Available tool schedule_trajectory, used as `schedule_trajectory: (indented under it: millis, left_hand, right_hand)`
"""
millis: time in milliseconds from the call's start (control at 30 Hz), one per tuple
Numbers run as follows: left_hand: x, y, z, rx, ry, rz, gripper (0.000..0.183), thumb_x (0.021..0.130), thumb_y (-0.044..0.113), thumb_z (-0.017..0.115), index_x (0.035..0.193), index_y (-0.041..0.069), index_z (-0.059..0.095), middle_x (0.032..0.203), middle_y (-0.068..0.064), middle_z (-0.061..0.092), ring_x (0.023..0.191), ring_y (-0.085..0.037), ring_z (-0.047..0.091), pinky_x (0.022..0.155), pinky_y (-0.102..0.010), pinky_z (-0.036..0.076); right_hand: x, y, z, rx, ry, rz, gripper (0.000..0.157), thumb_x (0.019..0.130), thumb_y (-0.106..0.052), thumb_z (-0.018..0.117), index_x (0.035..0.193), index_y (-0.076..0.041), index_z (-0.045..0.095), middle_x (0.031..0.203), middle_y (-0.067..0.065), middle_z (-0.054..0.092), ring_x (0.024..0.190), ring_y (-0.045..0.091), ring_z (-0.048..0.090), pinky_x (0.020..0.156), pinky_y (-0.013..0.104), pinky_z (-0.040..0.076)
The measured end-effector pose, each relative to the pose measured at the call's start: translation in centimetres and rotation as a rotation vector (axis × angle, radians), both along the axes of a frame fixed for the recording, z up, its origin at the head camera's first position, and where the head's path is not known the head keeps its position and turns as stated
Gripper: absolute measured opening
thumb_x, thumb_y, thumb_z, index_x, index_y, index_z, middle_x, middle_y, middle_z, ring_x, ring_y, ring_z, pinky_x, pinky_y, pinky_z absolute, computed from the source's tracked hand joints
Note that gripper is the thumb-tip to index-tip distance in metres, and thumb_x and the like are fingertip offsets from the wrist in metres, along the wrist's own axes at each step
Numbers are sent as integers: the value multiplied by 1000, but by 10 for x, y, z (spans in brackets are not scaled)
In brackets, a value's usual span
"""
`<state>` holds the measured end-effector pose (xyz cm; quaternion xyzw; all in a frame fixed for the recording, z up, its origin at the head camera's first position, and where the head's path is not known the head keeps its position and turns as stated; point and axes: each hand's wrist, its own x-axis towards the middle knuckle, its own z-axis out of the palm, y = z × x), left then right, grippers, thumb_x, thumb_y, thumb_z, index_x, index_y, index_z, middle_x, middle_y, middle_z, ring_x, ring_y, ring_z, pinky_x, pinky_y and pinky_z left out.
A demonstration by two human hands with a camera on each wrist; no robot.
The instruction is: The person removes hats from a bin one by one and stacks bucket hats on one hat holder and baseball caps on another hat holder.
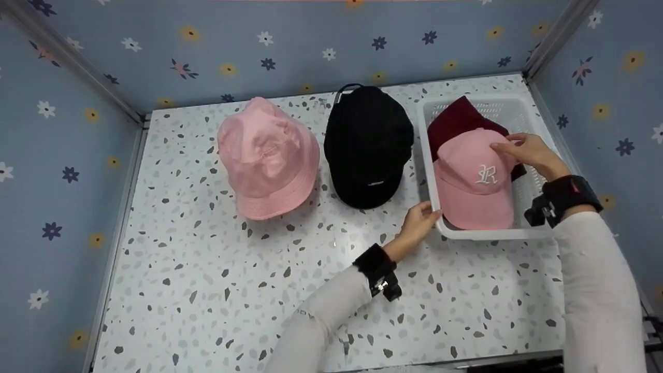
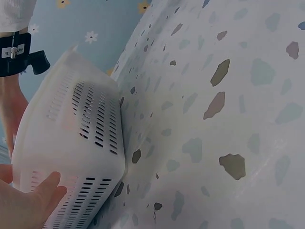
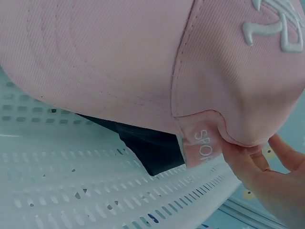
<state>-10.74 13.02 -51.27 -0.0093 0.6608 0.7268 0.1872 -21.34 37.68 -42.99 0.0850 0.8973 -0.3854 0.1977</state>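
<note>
A pink baseball cap (image 1: 474,160) with a white embroidered letter lies in a white plastic basket (image 1: 497,234), its brim toward the basket's front. My right hand (image 1: 533,153) pinches the cap's lower side edge, where the right wrist view shows a raised-letter tab beside the fingers (image 3: 243,164). Under this cap sits a dark red cap (image 1: 456,122), partly hidden. With my left hand (image 1: 418,225) I hold the basket's rim at its front left corner. The left wrist view shows fingers (image 2: 47,188) against the basket's slotted outer wall.
Left of the basket, a black cap (image 1: 368,145) rests on the speckled white table (image 1: 207,311). Farther left is a pink bucket hat (image 1: 269,155). Flower-patterned blue panels (image 1: 311,46) enclose the back and both sides.
</note>
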Motion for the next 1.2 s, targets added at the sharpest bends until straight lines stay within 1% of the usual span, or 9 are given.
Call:
schedule_trajectory:
  millis: [133, 233, 333, 433, 600, 800, 933, 1067, 1200]
  left_hand:
    - [1, 0, 0, -6, 11, 2, 28, 85, 0, 53, 110, -11, 52, 100, -22, 60, 87, -23, 61, 68, -21, 51]
    - [1, 0, -1, 7, 0, 12, 28, 85, 0, 53, 110, -11, 52, 101, -22, 60, 88, -23, 61, 68, -21, 51]
    - [1, 1, -1, 16, -12, 21, 28, 84, 0, 54, 111, -10, 52, 101, -22, 60, 89, -24, 61, 68, -22, 51]
    - [1, 1, -1, 17, -14, 26, 28, 84, 1, 54, 111, -10, 52, 101, -21, 60, 88, -23, 61, 68, -22, 51]
    - [1, 1, -2, 17, -21, 29, 29, 85, 1, 54, 111, -10, 52, 100, -21, 61, 88, -22, 61, 68, -22, 51]
    - [1, 2, -3, 17, -20, 17, 30, 85, 2, 54, 112, -10, 52, 102, -21, 60, 90, -23, 61, 69, -21, 51]
    - [1, 1, -4, 20, -2, 10, 29, 86, 2, 54, 112, -10, 52, 102, -21, 60, 91, -24, 61, 69, -21, 51]
    - [1, 0, -4, 20, 16, 8, 28, 86, 2, 53, 111, -10, 52, 102, -20, 60, 90, -21, 61, 69, -21, 51]
    - [1, 1, -4, 14, 5, 18, 29, 86, 3, 54, 111, -10, 52, 101, -19, 61, 89, -21, 61, 69, -21, 51]
  right_hand:
    - [2, 0, 3, -7, 27, -19, 79, 81, -48, 56, 130, 9, 30, 124, 24, 35, 86, 12, 45, 73, 24, 43]
    - [5, 0, 5, -57, 65, -42, 69, 81, -42, 59, 125, 7, 36, 113, 13, 44, 81, 3, 48, 68, 16, 44]
    - [7, 0, 7, -126, 105, -56, 52, 82, -34, 62, 114, 3, 44, 96, -1, 50, 73, 0, 50, 64, 15, 45]
    - [9, -2, 11, -200, 127, -71, 31, 82, -28, 63, 101, -6, 53, 82, -9, 53, 69, 1, 51, 63, 15, 46]
    - [13, -4, 16, -319, 131, -112, 7, 82, -22, 63, 88, -19, 59, 78, -13, 60, 68, 0, 56, 63, 14, 46]
    - [19, -6, 22, -400, 176, -149, 5, 81, -14, 64, 85, -17, 62, 75, -12, 63, 64, 2, 59, 60, 15, 48]
    - [22, -8, 29, -427, 188, -140, 7, 81, -11, 63, 85, -16, 66, 77, -10, 63, 66, 2, 59, 61, 15, 48]
    - [24, -11, 39, -417, 165, -113, 10, 81, -12, 64, 90, -16, 66, 80, -10, 65, 71, 2, 60, 63, 15, 49]
    - [27, -14, 49, -394, 138, -101, 12, 79, -15, 66, 92, -16, 66, 81, -10, 66, 72, 3, 60, 64, 15, 49]
